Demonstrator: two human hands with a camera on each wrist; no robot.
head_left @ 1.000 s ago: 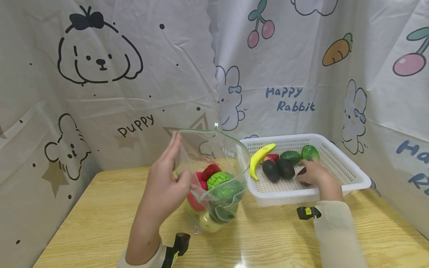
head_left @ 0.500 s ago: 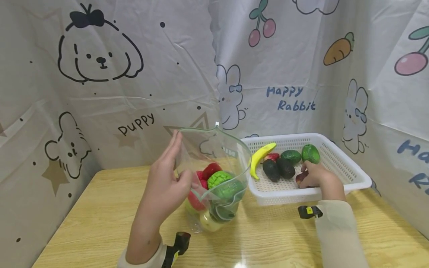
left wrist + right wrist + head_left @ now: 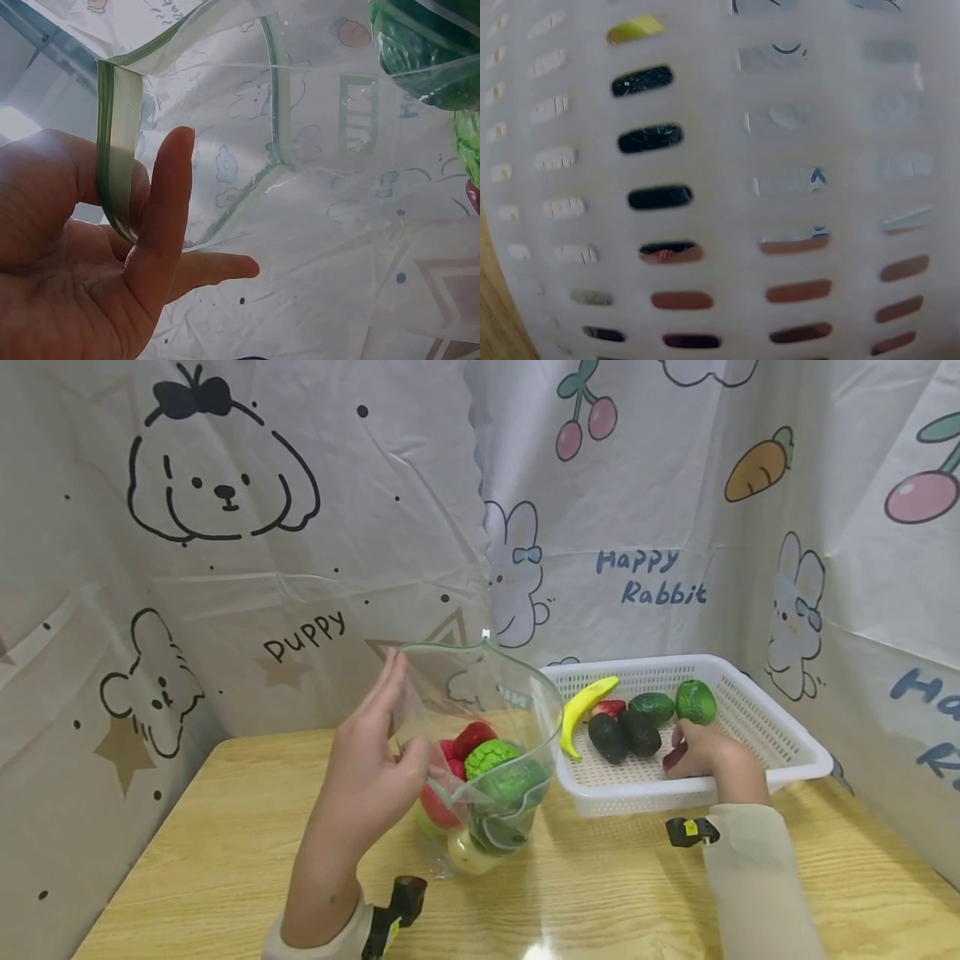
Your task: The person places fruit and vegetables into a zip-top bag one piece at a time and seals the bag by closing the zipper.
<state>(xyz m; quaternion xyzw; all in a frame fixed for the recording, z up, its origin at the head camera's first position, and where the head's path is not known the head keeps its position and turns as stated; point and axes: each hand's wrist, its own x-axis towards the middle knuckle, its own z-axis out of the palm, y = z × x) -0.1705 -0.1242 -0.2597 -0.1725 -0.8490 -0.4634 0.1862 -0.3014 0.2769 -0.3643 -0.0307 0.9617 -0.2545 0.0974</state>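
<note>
Nearest: two cream sleeves, [image 3: 757,877] one per forearm, each wrist bearing a small black camera [image 3: 692,832]. Left hand [image 3: 378,768]: raised, pinching the rim of a clear bag [image 3: 502,710] between thumb and fingers; in the left wrist view one finger stands up and another points out, parted from each other. Clear bag: green-edged, mouth gaping, upright on the wooden table [image 3: 225,843]; contents include a bright green knobbly piece [image 3: 491,758], a dark red piece [image 3: 474,739] and a pale yellow piece [image 3: 468,853] low down. Handling note, as judgement: the rim is best held high and taut, since slack film could fold over the opening. Right of the bag, a white perforated basket [image 3: 615,797]. Right hand [image 3: 707,752]: inside its near right part, fingers curled round a small dark maroon item [image 3: 674,757]; exact fingertip placement cannot be told, the basket wall screening it in the right wrist view. A grip round the item's middle and a lift straight up would probably clear the near rim best. Further in: two blackish ovals [image 3: 641,732] touching, a yellow banana [image 3: 576,710], a red piece [image 3: 608,707] partly hidden, a dark green oval [image 3: 652,708], a rounder green piece [image 3: 696,702]. Farthest: a pale printed curtain [image 3: 412,568].
</note>
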